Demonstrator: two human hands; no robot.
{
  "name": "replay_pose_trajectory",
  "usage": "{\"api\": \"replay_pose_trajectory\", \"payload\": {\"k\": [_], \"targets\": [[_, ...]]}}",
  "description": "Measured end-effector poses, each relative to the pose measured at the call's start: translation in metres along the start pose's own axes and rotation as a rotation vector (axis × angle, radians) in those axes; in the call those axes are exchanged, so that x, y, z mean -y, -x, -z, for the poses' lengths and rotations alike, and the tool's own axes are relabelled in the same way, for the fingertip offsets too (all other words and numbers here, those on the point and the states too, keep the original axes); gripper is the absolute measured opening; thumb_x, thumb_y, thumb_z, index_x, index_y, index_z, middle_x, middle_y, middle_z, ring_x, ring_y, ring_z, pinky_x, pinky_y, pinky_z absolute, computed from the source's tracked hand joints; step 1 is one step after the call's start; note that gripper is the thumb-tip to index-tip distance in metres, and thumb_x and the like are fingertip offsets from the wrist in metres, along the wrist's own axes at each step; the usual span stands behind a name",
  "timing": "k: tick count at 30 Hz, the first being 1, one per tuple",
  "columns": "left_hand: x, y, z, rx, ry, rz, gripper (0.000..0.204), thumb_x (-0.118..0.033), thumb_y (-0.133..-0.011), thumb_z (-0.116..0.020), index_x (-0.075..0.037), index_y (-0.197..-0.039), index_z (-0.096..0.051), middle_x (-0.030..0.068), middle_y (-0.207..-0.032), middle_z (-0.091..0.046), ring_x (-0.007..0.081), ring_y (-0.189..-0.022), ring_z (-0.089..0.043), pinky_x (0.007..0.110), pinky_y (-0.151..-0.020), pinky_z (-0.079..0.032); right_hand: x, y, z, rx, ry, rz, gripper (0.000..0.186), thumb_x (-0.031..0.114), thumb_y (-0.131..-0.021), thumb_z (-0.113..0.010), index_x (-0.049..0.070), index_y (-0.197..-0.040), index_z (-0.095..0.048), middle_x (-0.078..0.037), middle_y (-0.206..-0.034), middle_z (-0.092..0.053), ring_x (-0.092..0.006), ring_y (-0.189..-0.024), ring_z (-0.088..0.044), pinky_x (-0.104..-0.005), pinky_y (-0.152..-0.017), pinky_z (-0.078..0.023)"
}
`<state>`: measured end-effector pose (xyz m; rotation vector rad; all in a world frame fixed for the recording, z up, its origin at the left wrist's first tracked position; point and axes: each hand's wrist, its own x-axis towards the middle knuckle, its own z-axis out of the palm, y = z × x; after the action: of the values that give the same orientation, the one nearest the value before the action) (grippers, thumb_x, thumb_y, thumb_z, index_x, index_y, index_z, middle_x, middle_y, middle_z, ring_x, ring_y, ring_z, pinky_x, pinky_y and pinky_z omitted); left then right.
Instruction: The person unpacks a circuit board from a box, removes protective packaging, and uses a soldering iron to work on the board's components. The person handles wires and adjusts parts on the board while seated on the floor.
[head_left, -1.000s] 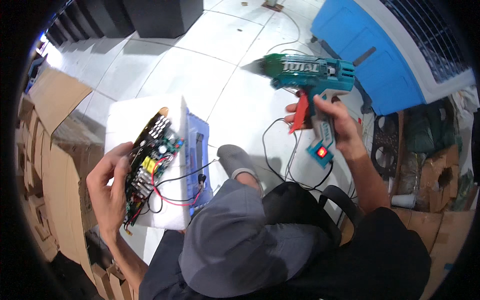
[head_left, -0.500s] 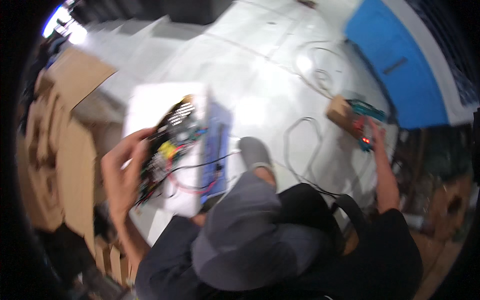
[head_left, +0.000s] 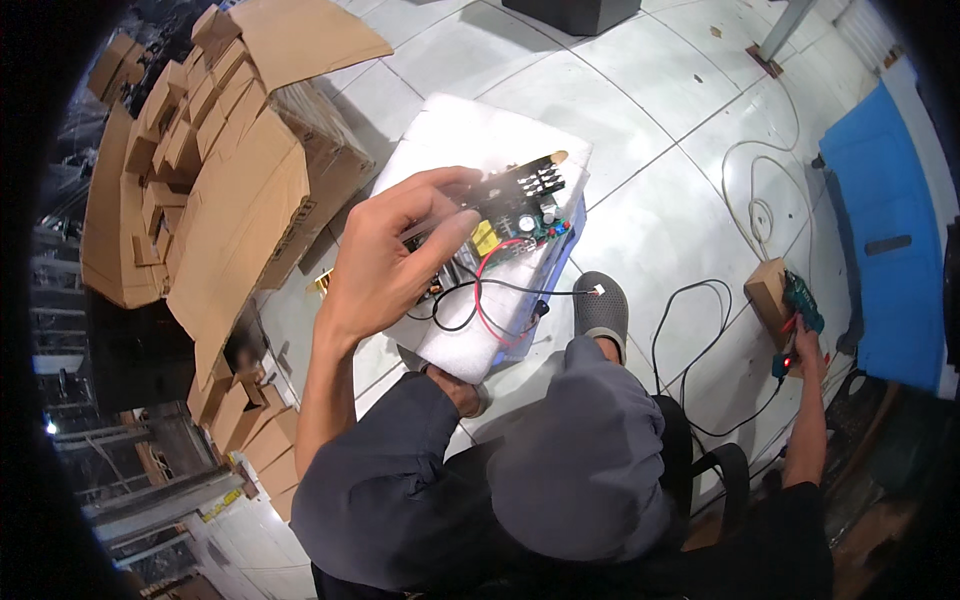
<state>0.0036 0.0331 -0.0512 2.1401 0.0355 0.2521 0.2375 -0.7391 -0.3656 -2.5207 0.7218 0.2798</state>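
My left hand [head_left: 395, 250] is closed on the edge of a circuit board [head_left: 510, 215], thumb and fingers at its left side. The tilted board carries a dark slotted metal strip, capacitors, a yellow part and red and black wires. Beneath it lies a white foam block [head_left: 450, 125]. One black lead ends in a small white connector [head_left: 598, 290] above my shoe. Far to the right, my right hand [head_left: 808, 350] is closed around a green corded hand tool [head_left: 802, 302] with a lit red light, beside a small brown block [head_left: 768, 300]. My palm partly hides the tool's handle.
Under the foam is a blue container [head_left: 572, 240]. Open cardboard boxes [head_left: 235, 215] crowd the left. A large blue panel [head_left: 885, 240] stands at the right. Black cable [head_left: 655, 345] loops over the tiled floor near my right shoe [head_left: 601, 305]; a pale cable [head_left: 727, 180] lies farther off.
The view has swung and sharpened, so the boxes, foam and board sit farther right in the picture. My left hand keeps hold of the board. My right hand stays at the green tool.
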Motion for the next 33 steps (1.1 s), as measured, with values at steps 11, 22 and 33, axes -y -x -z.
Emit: {"api": "replay_pose_trajectory", "payload": {"k": [11,22,33], "targets": [[0.009,0.0,-0.001,-0.027,-0.069,-0.164,0.017,-0.015,-0.093,-0.069,0.002,-0.089,-0.069,0.0157,-0.124,-0.07,0.0266,-0.094,-0.07,0.035,-0.083,-0.054,0.318,0.256,0.002,-0.055,-0.083,1.109,0.016,0.008,-0.091,-0.073,-0.001,-0.104,-0.073,-0.017,-0.095,-0.073,-0.026,-0.084,-0.074,-0.035,-0.073,-0.059],[0.008,0.0,-0.003,0.03,-0.101,-0.171,0.015,-0.011,-0.092,-0.07,0.004,-0.091,-0.068,0.0174,-0.129,-0.068,0.0259,-0.103,-0.069,0.036,-0.089,-0.053,0.488,0.4,-0.065,-0.123,-0.091,2.165,0.031,0.002,-0.076,-0.076,0.005,-0.106,-0.071,-0.005,-0.097,-0.066,-0.0156,-0.078,-0.063,-0.0281,-0.055,-0.053],[0.015,-0.001,-0.007,-0.06,-0.155,-0.219,0.029,-0.029,-0.093,-0.069,-0.002,-0.085,-0.069,0.0135,-0.122,-0.07,0.0354,-0.084,-0.068,0.041,-0.077,-0.054,0.494,0.401,-0.073,-0.309,0.03,2.339,0.032,0.006,-0.071,-0.074,-0.003,-0.101,-0.07,-0.008,-0.092,-0.062,-0.0204,-0.077,-0.063,-0.0293,-0.058,-0.056]]}}
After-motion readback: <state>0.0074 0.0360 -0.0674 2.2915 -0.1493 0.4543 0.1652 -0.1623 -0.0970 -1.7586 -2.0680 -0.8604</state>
